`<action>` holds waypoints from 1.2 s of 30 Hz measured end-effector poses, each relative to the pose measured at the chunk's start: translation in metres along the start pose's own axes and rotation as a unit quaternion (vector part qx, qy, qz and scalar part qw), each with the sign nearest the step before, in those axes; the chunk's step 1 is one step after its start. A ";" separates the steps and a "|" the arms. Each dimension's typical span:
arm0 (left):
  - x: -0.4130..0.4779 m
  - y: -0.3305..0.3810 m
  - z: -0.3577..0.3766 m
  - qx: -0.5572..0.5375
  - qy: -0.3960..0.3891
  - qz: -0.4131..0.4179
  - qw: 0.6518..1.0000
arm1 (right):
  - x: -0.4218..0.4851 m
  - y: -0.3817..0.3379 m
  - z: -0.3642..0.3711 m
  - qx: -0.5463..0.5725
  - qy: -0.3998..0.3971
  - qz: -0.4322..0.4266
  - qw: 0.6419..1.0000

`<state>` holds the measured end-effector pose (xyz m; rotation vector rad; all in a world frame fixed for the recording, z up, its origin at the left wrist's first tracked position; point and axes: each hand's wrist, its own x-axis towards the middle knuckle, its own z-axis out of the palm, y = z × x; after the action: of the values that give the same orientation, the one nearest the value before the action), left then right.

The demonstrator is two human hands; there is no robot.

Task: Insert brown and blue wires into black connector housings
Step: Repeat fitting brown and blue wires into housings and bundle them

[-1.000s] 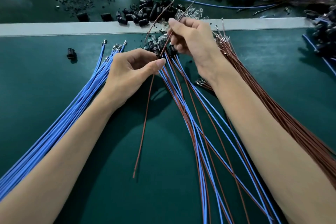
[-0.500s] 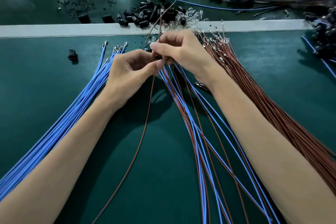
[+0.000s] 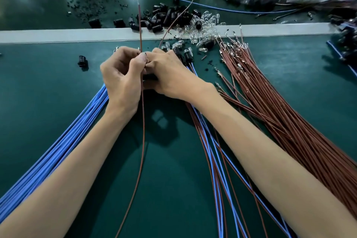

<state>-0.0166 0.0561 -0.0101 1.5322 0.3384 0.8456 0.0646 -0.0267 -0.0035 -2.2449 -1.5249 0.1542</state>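
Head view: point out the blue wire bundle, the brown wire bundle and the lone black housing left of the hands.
blue wire bundle (image 3: 58,149): head view, mid-length of the bundle.
brown wire bundle (image 3: 289,118): head view, middle of the bundle.
lone black housing (image 3: 82,62): head view, centre of its body.

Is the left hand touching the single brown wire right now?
Touching. The head view shows the left hand pinching the brown wire between thumb and fingers, the wire running out above and below.

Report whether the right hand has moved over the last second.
Yes. The right hand has drawn back from the grey strip toward the person and leftward, meeting the left hand at the brown wire.
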 end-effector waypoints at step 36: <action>-0.001 0.002 0.007 0.157 -0.160 -0.042 0.974 | -0.029 0.012 -0.023 -0.036 0.278 0.213 0.936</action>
<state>-0.0131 0.0495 -0.0079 1.9020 0.3056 0.4797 0.0709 -0.0637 0.0086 -2.3682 -0.7547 -0.3899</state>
